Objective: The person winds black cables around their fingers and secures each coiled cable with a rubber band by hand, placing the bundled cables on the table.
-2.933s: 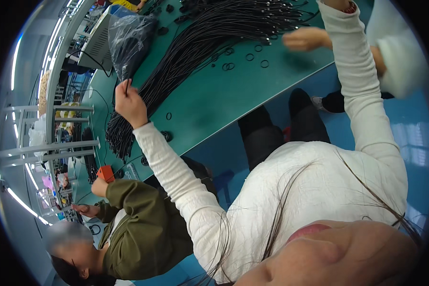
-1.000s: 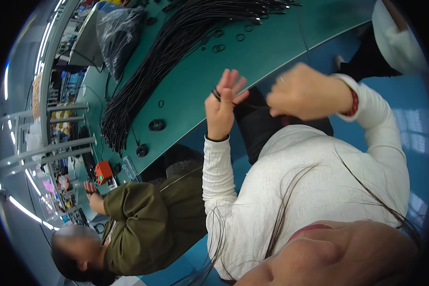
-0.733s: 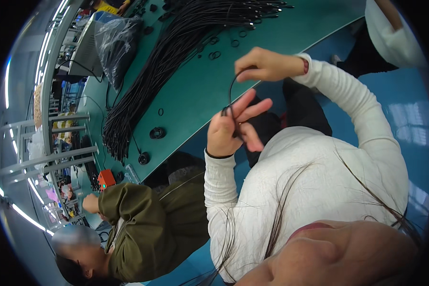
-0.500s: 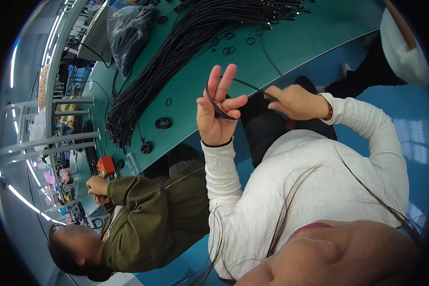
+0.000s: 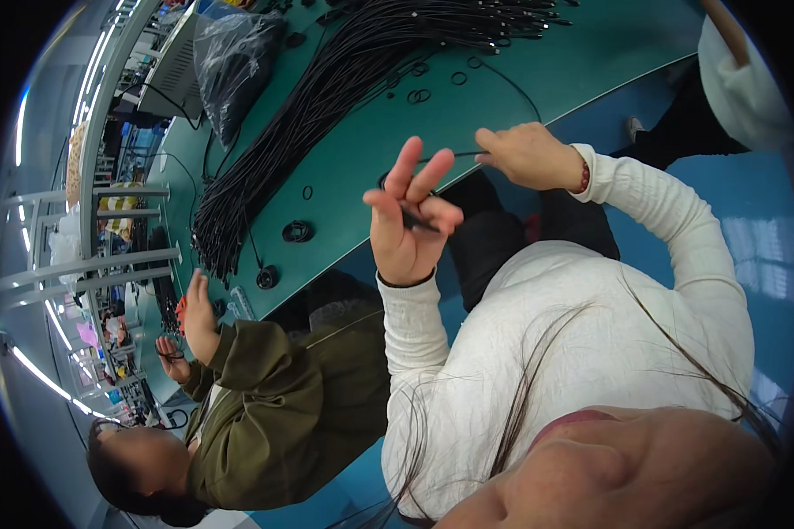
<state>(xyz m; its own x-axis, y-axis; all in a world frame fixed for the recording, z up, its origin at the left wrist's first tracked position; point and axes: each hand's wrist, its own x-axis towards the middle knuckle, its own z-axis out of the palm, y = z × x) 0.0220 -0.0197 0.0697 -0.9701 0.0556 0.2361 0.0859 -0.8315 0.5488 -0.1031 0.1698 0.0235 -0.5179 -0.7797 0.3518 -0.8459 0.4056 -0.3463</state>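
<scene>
A thin black cable [image 5: 464, 155] runs between my two hands above the table's near edge. My left hand [image 5: 408, 225] has its palm turned up, with two fingers raised and the other fingers bent over the cable. Part of the cable is wound about those fingers, and some of it is hidden behind them. Further right, my right hand [image 5: 529, 156] pinches the cable between thumb and fingers. From there its other stretch seems to trail onto the green table [image 5: 582, 84].
A big bundle of black cables [image 5: 304, 97] lies across the table. Nearby are several small black rings [image 5: 419, 95], two coiled cables [image 5: 298, 231] and a clear plastic bag [image 5: 234, 66]. A co-worker in a green jacket [image 5: 282, 414] sits at left; another person [image 5: 737, 88] is at far right.
My right hand has moved up and slightly left along the cable. My left hand has tipped, its raised fingers leaning right and spread. The co-worker's hands have come apart.
</scene>
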